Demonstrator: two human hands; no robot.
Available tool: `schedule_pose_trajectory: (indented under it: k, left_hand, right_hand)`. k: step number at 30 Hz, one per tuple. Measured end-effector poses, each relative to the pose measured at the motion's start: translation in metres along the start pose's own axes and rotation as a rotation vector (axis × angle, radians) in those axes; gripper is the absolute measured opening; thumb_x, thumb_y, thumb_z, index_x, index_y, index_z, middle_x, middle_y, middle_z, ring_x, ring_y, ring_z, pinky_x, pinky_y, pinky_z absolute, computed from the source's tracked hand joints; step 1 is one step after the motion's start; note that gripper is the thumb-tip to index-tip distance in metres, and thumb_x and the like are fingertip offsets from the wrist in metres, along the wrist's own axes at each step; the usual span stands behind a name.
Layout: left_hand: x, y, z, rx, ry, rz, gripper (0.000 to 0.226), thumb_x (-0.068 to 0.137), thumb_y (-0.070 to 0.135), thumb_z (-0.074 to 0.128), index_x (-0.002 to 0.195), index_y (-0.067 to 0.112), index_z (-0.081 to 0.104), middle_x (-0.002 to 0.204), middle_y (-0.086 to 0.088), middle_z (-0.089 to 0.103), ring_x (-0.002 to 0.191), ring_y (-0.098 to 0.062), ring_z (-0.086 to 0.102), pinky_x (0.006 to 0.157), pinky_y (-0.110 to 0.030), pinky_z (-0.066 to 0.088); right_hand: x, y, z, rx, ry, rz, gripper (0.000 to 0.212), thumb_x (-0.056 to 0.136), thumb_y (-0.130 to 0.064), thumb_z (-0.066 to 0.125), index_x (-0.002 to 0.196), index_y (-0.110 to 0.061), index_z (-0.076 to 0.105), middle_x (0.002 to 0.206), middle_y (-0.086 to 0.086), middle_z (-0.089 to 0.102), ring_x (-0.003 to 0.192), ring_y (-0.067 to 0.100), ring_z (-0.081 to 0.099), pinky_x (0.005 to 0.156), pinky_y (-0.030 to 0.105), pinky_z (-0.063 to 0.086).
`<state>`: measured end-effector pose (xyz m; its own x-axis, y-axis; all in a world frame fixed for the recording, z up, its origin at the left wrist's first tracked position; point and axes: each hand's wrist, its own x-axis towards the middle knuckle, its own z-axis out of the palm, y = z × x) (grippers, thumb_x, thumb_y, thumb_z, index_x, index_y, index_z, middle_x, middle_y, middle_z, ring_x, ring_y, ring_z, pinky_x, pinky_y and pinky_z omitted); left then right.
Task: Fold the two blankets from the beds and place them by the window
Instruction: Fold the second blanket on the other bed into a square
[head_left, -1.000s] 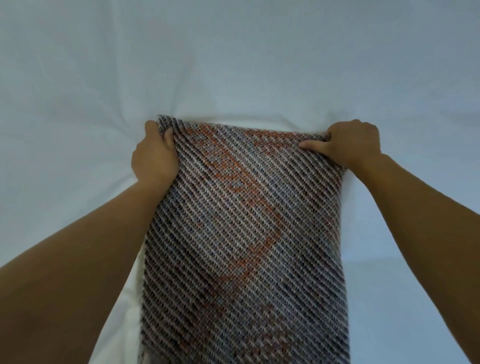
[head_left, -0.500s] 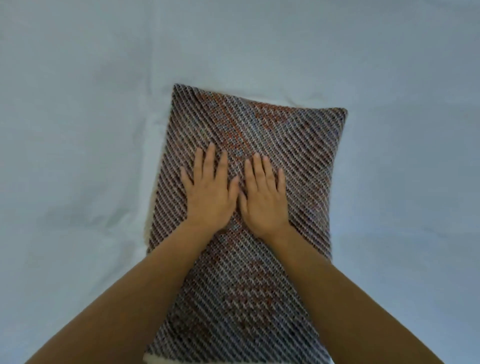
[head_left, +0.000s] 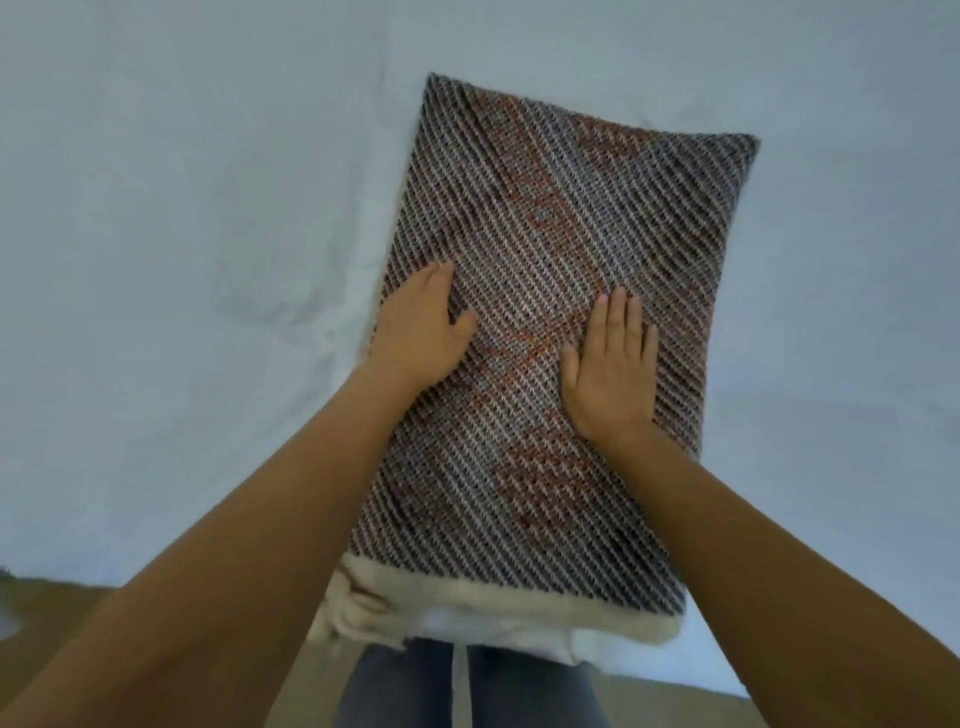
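While both palms are lying flat on it, the patterned blanket (head_left: 550, 234) is sitting on the white bed (head_left: 182, 208) as a narrow folded rectangle, its cream underside (head_left: 493, 608) showing at the near end by the person's legs (head_left: 395, 686). The left hand (head_left: 421, 332) is pressing at the left edge and the right hand (head_left: 610, 374) nearer the middle, and neither grip is closing on anything, fingers straight. Folding here is looking nearly done (perhaps one more fold) — carrying it to the window, which is out of view, and the whole second blanket are waiting.
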<state>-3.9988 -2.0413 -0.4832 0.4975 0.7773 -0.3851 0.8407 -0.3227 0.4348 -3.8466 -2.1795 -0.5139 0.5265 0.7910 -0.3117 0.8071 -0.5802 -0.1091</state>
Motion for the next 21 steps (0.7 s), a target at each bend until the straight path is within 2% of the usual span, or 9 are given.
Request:
schedule_pose_trajectory:
  k: [3,7,9,10,12,15,17,19,21]
  left_hand:
    - [-0.053,-0.012,0.005,-0.125,0.152,-0.113,0.072,0.089,0.04,0.05,0.147,0.011,0.018,0.15,-0.013,0.028,0.136,-0.029,0.027,0.113,-0.042,0.022]
    - [-0.095,-0.037,0.014,-0.245,0.187,-0.275,0.08,0.083,0.051,0.055,0.145,0.013,0.021,0.14,-0.011,0.038,0.128,-0.028,0.036,0.103,-0.042,0.033]
    - [-0.109,-0.052,0.014,-0.348,0.155,-0.325,0.068,0.078,0.055,0.06,0.131,0.018,0.042,0.123,-0.004,0.053,0.115,-0.024,0.051,0.09,-0.036,0.044]
    - [-0.114,-0.057,0.014,-0.419,0.139,-0.301,0.051,0.076,0.056,0.062,0.114,0.024,0.052,0.107,0.004,0.059,0.102,-0.018,0.058,0.078,-0.029,0.048]
    - [-0.127,-0.066,0.011,-0.488,0.059,-0.177,0.03,0.075,0.054,0.065,0.094,0.033,0.055,0.088,0.019,0.059,0.083,-0.004,0.058,0.066,-0.018,0.043]
    - [-0.136,-0.077,0.014,-0.595,-0.081,-0.063,0.032,0.083,0.045,0.062,0.105,0.022,0.061,0.103,0.01,0.065,0.094,-0.008,0.06,0.078,-0.021,0.047]
    - [-0.139,-0.086,0.015,-0.611,-0.086,-0.091,0.034,0.088,0.042,0.056,0.109,0.016,0.059,0.104,0.006,0.065,0.094,-0.012,0.06,0.079,-0.025,0.047]
    - [-0.142,-0.101,0.017,-0.51,-0.043,-0.166,0.026,0.09,0.043,0.053,0.092,0.018,0.054,0.084,0.008,0.06,0.077,-0.01,0.056,0.062,-0.023,0.041]
    - [-0.148,-0.115,0.018,-0.444,-0.015,-0.285,0.028,0.089,0.045,0.052,0.076,0.021,0.046,0.072,0.007,0.053,0.067,-0.011,0.051,0.054,-0.023,0.034]
  right_hand:
    - [-0.043,-0.038,0.016,0.102,-0.018,-0.022,0.063,0.097,-0.043,0.013,0.147,-0.009,-0.005,0.157,0.01,-0.006,0.144,0.022,-0.01,0.112,0.035,-0.013]
    - [-0.081,-0.072,0.03,0.156,-0.016,-0.006,0.064,0.097,-0.043,0.017,0.147,-0.009,-0.003,0.158,0.009,-0.002,0.145,0.021,-0.007,0.112,0.033,-0.014]
    - [-0.098,-0.087,0.035,0.165,-0.023,-0.014,0.064,0.097,-0.042,0.02,0.147,-0.009,0.0,0.158,0.009,-0.001,0.145,0.022,-0.006,0.112,0.033,-0.013]
    - [-0.104,-0.093,0.037,0.175,-0.026,-0.016,0.064,0.097,-0.042,0.021,0.147,-0.009,0.0,0.158,0.009,0.0,0.145,0.021,-0.006,0.112,0.033,-0.013]
    - [-0.115,-0.106,0.039,0.189,-0.035,-0.009,0.063,0.097,-0.042,0.02,0.148,-0.009,0.0,0.158,0.009,-0.001,0.145,0.021,-0.006,0.112,0.034,-0.013]
    - [-0.125,-0.12,0.04,0.162,-0.024,-0.03,0.062,0.097,-0.042,0.02,0.148,-0.01,0.001,0.158,0.008,0.001,0.145,0.02,-0.006,0.112,0.037,-0.014]
    - [-0.132,-0.128,0.041,0.142,-0.013,-0.081,0.062,0.098,-0.042,0.019,0.148,-0.011,0.002,0.158,0.007,0.002,0.145,0.02,-0.005,0.112,0.038,-0.014]
    - [-0.139,-0.136,0.042,0.131,-0.026,-0.131,0.063,0.097,-0.044,0.019,0.148,-0.012,0.002,0.158,0.007,0.002,0.145,0.021,-0.005,0.112,0.039,-0.013]
    - [-0.147,-0.142,0.046,0.105,-0.064,-0.173,0.064,0.097,-0.046,0.018,0.148,-0.012,-0.001,0.158,0.006,-0.002,0.145,0.021,-0.008,0.112,0.04,-0.014]
